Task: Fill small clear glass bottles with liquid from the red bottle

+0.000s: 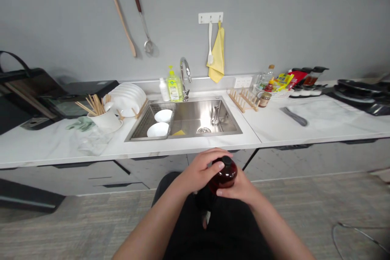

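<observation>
In front of my body, just off the counter's front edge, I hold a dark red-brown bottle [228, 172] with a black cap facing up towards me. My left hand [201, 172] is curved round its left side, thumb near the cap. From the right and below, my right hand [240, 187] grips it, thumb across the near side. The bottle's lower part is hidden by my hands. Beyond them lies the steel sink [195, 120]. Two white bowls [158, 130] sit in the draining basket [148, 115] on its left side.
Left of the sink stand white plates [131, 93] in a rack and a white holder [105, 122] with chopsticks. A green soap bottle [174, 87] is by the faucet [183, 77]. Rightward are a wooden rack [243, 100], a jar [264, 99], seasonings and a grey cloth-like strip [294, 116].
</observation>
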`<state>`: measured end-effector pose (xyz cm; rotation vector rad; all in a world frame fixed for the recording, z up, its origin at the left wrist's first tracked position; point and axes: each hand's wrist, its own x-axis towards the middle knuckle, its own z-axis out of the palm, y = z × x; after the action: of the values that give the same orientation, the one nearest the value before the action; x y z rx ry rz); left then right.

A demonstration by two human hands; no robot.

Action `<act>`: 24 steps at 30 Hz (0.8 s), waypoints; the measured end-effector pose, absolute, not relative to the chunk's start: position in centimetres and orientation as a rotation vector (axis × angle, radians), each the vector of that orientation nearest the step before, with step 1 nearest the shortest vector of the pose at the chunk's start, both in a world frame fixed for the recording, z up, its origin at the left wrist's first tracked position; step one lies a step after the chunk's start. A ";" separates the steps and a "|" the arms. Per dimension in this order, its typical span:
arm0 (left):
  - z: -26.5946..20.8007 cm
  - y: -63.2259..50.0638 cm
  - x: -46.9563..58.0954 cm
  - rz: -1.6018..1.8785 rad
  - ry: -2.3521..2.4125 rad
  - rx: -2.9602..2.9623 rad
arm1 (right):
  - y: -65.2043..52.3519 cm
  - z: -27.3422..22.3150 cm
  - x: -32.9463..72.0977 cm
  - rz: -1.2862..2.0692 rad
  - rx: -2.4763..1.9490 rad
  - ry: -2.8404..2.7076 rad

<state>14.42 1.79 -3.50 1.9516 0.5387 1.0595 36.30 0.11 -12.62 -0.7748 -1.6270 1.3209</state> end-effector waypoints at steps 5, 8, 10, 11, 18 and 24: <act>-3.9 0.5 13.5 1.037 0.550 1.872 | -0.4 -12.7 35.7 1.279 -0.765 -1.666; -4.1 -0.1 13.8 1.091 0.559 1.811 | -1.0 -12.2 35.2 1.226 -0.788 -1.675; -4.8 -0.4 14.4 1.180 0.609 1.728 | -1.6 -11.7 34.7 1.145 -0.831 -1.672; -5.2 -0.6 14.8 1.242 0.651 1.669 | -1.9 -11.4 34.4 1.109 -0.861 -1.666; -5.3 -3.1 15.7 1.284 0.741 1.697 | -3.6 -10.0 33.8 1.035 -0.920 -1.658; -4.9 -2.8 15.1 1.289 0.743 1.671 | -3.8 -9.9 34.3 1.048 -0.921 -1.636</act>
<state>15.15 -2.85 -4.86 1.6712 0.7434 1.2889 34.28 -3.80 -9.91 -0.9210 -1.6363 1.0485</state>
